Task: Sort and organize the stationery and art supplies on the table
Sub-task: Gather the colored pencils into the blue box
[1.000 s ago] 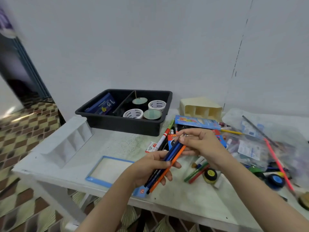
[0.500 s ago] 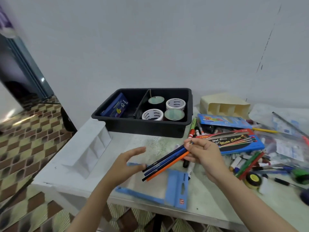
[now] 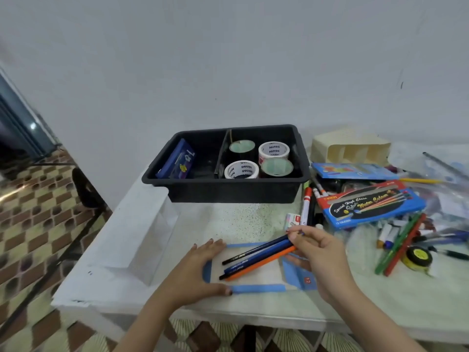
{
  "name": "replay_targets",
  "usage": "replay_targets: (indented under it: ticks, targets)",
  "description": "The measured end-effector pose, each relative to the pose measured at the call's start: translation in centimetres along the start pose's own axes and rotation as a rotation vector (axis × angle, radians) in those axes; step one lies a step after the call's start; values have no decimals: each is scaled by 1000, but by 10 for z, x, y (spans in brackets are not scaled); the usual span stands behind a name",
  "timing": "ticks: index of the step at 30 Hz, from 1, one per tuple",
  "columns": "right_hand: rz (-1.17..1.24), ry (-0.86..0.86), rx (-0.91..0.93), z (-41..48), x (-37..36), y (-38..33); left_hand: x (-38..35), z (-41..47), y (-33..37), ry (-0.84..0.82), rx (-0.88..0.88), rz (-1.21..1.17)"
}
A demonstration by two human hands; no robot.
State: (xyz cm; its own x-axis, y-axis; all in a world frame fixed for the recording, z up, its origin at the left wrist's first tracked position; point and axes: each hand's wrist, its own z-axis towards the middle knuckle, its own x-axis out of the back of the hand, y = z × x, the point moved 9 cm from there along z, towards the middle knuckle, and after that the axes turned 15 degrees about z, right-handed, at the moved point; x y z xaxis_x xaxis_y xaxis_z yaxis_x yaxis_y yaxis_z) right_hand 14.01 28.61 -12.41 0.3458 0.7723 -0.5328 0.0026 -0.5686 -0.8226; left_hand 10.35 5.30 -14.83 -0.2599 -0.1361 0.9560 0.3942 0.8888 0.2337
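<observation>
My right hand pinches the upper ends of several coloured pencils, black, blue and orange, which slant down to the left over a clear pouch with blue edges lying flat on the table. My left hand rests on the pouch's left end, fingers spread and the thumb on its near edge. Behind stands a black divided tray with several tape rolls on the right and a blue box on the left.
A white organizer lies on the table's left side and a cream one at the back right. The right side holds a watercolour box, markers, green and red pencils, paint tubes and plastic bags. The table's front edge is close.
My left hand let go of the pencils and went down onto the pouch. My right hand now holds the pencils alone and has lowered them over the pouch. The view shifted left.
</observation>
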Motion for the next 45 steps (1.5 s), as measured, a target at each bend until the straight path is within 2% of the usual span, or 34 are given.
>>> replay_targets:
  ticks: [7,14,18,22,26,30,39,45]
  targets:
    - [-5,39,-69,-13,-16,29,1,4,2,14,-83,-69]
    - [-115,1,170,-22,-26,10,-1,5,-2,-3,-134,-101]
    - [-358,16,300,-22,-17,0,-4,6,-4,-12,-172,-83]
    - [-655,-87,312,-22,-8,6,-4,6,-6,5,-196,-105]
    - [-870,-153,469,-26,-10,-1,-5,6,-5,0,-197,-111]
    - [-1046,-184,516,-22,-9,2,-7,4,-5,-7,-210,-107]
    - [-1257,-281,455,-23,-11,20,-5,4,-5,25,-197,-105]
    - [-1381,-275,451,-18,-18,20,-6,7,-6,26,-194,31]
